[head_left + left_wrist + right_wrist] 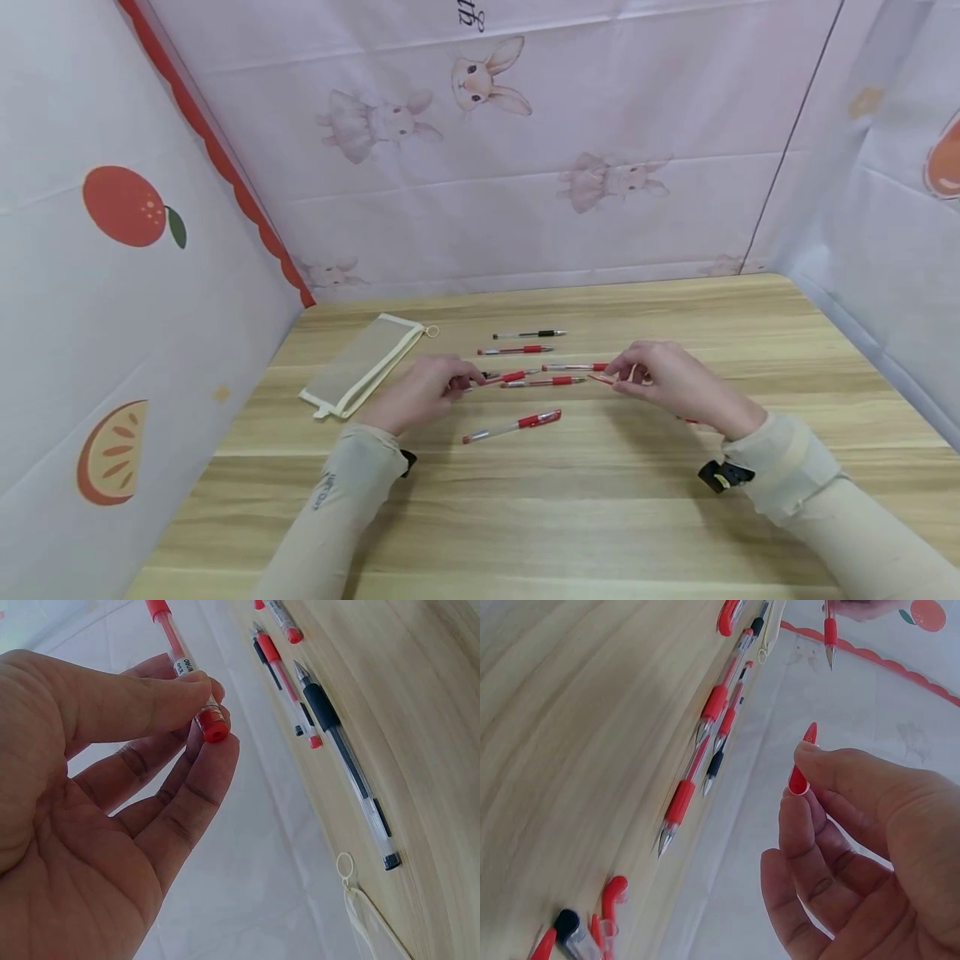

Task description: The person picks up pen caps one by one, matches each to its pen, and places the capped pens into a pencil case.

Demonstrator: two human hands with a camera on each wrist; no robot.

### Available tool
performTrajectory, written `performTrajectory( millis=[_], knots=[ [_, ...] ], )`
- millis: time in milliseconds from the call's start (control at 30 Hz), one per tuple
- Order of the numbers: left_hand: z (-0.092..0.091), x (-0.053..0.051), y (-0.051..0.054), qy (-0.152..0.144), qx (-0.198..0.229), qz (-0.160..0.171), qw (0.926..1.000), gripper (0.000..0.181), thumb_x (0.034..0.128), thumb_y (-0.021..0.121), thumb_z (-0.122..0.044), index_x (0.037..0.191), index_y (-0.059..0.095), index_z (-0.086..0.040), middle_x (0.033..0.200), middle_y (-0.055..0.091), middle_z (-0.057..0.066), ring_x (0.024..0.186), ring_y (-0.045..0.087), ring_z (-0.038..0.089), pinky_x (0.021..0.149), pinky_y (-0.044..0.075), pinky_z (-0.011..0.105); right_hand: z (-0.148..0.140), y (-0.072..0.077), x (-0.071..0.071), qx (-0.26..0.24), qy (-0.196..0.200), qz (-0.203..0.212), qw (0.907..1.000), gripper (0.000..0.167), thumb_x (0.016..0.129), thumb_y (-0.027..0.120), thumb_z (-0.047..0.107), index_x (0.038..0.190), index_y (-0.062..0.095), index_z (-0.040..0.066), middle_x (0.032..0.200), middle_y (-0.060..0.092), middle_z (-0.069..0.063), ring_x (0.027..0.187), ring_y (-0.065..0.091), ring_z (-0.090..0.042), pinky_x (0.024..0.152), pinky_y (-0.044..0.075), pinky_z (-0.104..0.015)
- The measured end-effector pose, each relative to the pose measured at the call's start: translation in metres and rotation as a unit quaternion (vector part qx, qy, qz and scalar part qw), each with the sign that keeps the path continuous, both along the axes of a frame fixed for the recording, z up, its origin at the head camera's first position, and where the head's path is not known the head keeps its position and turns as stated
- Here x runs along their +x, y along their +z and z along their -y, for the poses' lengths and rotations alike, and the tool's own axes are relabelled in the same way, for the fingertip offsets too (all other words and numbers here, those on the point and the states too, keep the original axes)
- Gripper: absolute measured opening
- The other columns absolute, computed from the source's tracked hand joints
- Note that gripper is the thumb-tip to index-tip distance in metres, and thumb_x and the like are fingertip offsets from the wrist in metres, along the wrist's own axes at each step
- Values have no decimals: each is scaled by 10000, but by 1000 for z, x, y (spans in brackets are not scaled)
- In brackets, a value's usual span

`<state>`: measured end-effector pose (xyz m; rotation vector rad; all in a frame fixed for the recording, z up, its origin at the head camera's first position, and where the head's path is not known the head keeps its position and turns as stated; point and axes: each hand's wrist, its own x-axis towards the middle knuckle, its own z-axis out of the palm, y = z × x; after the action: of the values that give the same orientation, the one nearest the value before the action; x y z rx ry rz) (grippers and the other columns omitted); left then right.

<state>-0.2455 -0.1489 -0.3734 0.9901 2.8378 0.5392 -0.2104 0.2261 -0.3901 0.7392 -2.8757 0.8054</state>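
My left hand (427,387) pinches the tail end of an uncapped red gel pen (176,645) between thumb and fingers, its tip pointing right. My right hand (667,379) pinches a small red pen cap (800,776) between thumb and fingertips. Cap and pen tip face each other with a gap between them. Around the hands lie several uncapped pens: a black gel pen (528,334) at the back, then red gel pens (517,350), one of them partly behind the right fingers. Nearer the front rests a capped red pen (512,426).
A cream mesh zip pouch (360,367) lies left of the pens, beside the left hand. Loose caps, one a red cap (613,900) and one a black cap (566,922), lie on the wooden table (525,517) under the right hand. Printed cloth walls stand behind and at both sides.
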Motion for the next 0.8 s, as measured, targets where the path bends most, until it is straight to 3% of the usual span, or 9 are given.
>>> performTrajectory(
  millis=[467, 800],
  knots=[
    [-19, 1, -7, -621, 53, 65, 9980, 376, 995, 617, 101, 1244, 798, -116, 1151, 796, 82, 960, 690, 148, 870, 608, 316, 18, 0, 5, 68, 265, 64, 9996, 153, 939, 822, 95, 1090, 822, 118, 904, 717, 65, 770, 624, -24, 670, 547, -214],
    [-21, 2, -7, -640, 102, -54, 9979, 408, 998, 556, 121, 1218, 804, -117, 1110, 779, 76, 913, 645, 137, 820, 566, 289, 32, 0, 4, 138, 350, -83, 9993, 164, 941, 821, 116, 1102, 825, 144, 935, 709, 60, 768, 615, -17, 651, 534, -210]
  ],
)
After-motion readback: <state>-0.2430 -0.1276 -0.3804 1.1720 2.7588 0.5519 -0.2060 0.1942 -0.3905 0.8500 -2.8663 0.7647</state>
